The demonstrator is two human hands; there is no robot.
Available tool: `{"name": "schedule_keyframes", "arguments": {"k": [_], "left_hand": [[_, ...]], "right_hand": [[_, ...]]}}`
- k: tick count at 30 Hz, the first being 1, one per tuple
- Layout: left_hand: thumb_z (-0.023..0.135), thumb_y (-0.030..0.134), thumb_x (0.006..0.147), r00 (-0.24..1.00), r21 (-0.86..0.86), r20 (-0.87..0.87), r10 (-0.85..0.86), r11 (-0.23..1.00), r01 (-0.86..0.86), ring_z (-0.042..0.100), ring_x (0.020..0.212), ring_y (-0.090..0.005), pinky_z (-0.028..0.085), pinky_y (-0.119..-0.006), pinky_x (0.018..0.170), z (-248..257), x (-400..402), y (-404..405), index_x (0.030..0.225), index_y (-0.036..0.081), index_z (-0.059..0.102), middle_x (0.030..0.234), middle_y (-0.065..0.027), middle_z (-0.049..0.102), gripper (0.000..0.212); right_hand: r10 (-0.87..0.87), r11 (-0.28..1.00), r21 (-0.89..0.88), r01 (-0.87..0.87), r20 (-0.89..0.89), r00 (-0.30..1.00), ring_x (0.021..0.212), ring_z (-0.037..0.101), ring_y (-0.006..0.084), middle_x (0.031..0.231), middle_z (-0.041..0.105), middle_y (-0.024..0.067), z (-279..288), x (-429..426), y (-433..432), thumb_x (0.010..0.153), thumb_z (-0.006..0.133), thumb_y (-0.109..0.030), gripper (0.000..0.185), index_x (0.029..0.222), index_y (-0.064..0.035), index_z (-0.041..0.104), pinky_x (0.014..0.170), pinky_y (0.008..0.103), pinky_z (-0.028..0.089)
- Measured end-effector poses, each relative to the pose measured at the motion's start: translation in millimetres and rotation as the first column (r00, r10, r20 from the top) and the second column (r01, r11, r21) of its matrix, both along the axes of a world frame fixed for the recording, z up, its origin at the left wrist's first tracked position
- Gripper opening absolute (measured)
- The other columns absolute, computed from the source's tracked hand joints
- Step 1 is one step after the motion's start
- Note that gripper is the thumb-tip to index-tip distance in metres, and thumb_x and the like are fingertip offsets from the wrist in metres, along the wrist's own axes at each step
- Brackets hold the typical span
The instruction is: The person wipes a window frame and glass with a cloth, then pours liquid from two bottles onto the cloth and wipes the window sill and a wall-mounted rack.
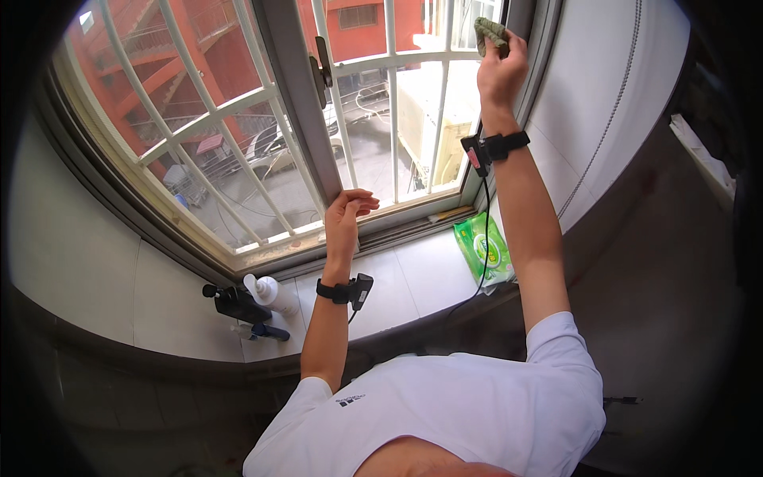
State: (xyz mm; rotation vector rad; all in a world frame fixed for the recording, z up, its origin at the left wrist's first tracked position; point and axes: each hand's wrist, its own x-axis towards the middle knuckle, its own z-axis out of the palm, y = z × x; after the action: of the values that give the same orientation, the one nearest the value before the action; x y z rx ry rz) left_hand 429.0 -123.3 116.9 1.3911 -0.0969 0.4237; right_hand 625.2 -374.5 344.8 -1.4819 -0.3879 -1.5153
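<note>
My right hand grips a folded green cloth up by the right side of the window frame. The cloth is at the upper right of the glass; I cannot tell whether it touches the pane. My left hand holds nothing and has its fingers slightly bent and apart. It is near the lower end of the window's middle upright, just above the sill. A dark window handle sits on that upright. White security bars run behind the glass.
A green pack of wipes lies on the sill's right. To the left stand a white pump bottle, a black bottle and a small dark blue bottle. A bead chain hangs at the right wall. A black cable trails from my right wrist.
</note>
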Motion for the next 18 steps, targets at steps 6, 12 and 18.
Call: {"name": "schedule_keyframes", "arguments": {"k": [6, 12, 18], "left_hand": [[0.049, 0.009, 0.109, 0.997, -0.015, -0.017, -0.078, 0.997, 0.078, 0.082, 0.095, -0.0265, 0.064, -0.035, 0.092, -2, 0, 8, 0.117, -0.004, 0.075, 0.102, -0.0159, 0.081, 0.03], [0.046, 0.005, 0.108, 0.995, -0.045, -0.035, -0.096, 0.995, 0.094, 0.082, 0.102, -0.0278, 0.064, -0.038, 0.095, -1, 1, 7, 0.118, -0.004, 0.077, 0.11, -0.0196, 0.083, 0.034], [0.046, 0.005, 0.109, 0.992, -0.014, -0.031, -0.122, 0.992, 0.122, 0.082, 0.107, -0.0305, 0.064, -0.038, 0.096, 3, 1, 12, 0.12, -0.004, 0.076, 0.113, -0.0201, 0.083, 0.033]], "right_hand": [[0.131, 0.892, -0.443, -0.085, 0.076, 0.988, 0.115, 0.063, 0.0338, 0.117, 0.067, 0.0095, -123, -40, 64, 0.083, 0.07, 0.014, 0.047, 0.123, -0.0111, 0.076, 0.102, 0.0451, 0.053], [0.295, 0.784, -0.53, -0.323, -0.138, 0.945, 0.11, 0.066, 0.0314, 0.112, 0.068, 0.0087, -180, -65, 50, 0.082, 0.071, 0.018, 0.041, 0.115, -0.0056, 0.077, 0.094, 0.0438, 0.058], [-0.038, 0.997, 0.069, 0.035, 0.044, 0.998, 0.107, 0.068, 0.0378, 0.116, 0.069, 0.0145, -33, 1, -1, 0.089, 0.068, 0.015, 0.033, 0.118, -0.0014, 0.072, 0.093, 0.0436, 0.057]]}}
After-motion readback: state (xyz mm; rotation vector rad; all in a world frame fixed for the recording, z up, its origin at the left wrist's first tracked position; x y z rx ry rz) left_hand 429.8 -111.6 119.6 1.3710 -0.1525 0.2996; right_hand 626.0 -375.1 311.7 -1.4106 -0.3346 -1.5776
